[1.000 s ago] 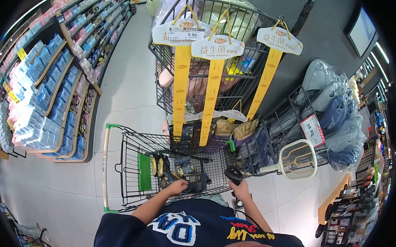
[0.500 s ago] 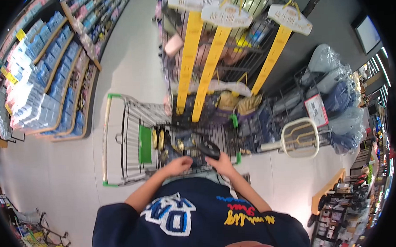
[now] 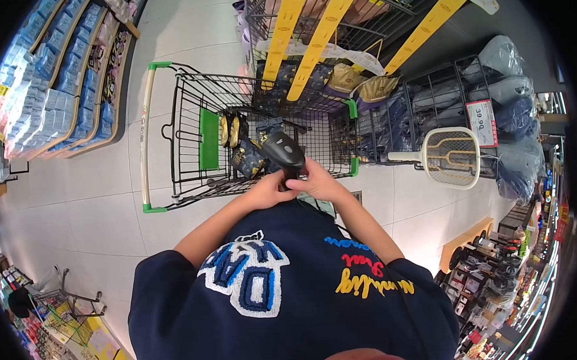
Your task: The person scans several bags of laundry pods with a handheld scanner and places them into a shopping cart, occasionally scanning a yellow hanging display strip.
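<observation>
A black handheld barcode scanner (image 3: 283,150) is held upright in front of my chest, its head over the side of the shopping cart (image 3: 146,141). My left hand (image 3: 267,190) closes on the lower handle from the left. From the other side my right hand (image 3: 317,181) grips the handle, thumb across it; the two hands meet there. Inside the cart, behind the scanner, sit dark slippers with gold insoles (image 3: 235,129) and navy patterned packages (image 3: 248,161). The lower part of the handle is hidden by my fingers.
A wire rack (image 3: 420,103) of plastic-wrapped goods stands at right, with an electric fly swatter (image 3: 452,158) in front. Yellow strips (image 3: 324,43) hang from the display ahead. Curved shelves (image 3: 73,106) of blue packs line the left. Another cart (image 3: 66,312) is at lower left.
My left hand, earlier apart from the scanner, now holds its handle with my right. The scanner has come round to point away from me. The view has tilted down.
</observation>
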The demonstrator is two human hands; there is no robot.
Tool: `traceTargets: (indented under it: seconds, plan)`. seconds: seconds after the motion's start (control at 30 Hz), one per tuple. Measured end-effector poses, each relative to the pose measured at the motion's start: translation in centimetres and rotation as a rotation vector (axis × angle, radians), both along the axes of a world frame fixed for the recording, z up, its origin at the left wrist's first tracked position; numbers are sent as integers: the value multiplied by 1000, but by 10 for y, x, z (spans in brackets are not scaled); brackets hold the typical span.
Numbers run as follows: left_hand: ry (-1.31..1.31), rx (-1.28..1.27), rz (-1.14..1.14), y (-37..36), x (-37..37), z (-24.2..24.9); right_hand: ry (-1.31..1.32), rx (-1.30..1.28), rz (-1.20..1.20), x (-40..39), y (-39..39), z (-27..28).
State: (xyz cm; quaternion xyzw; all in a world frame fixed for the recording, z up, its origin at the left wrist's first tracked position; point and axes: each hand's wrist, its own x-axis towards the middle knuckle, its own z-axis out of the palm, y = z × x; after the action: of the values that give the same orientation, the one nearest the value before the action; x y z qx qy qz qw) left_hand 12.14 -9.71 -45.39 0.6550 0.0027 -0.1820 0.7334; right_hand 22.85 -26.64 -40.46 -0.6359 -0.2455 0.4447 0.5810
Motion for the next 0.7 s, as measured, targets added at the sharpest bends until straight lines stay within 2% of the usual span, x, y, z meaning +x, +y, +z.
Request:
traceTargets:
  seconds: [0.03,0.13,0.27,0.37,0.47,0.5,0.6,0.7]
  plan:
    - [4,-45,16,1,-3,-2,71,52,46,14,2,1]
    - [6,-88,38,5,-3,0,-51,-15,-289,67,9,-2]
    - [-4,-61,51,10,-3,7,-215,-25,-595,172,40,-1]
    - [-67,-66,103,7,-1,11,-351,-243,-682,235,72,12]
    - [38,-24,69,9,4,20,-775,-460,-736,279,93,2]
    - [44,-2,62,11,8,30,-741,-513,-747,284,101,8]
    - [55,-14,82,10,15,43,-717,-535,-740,296,110,15]
    - [26,-31,92,10,21,46,-737,-340,-690,307,109,2]
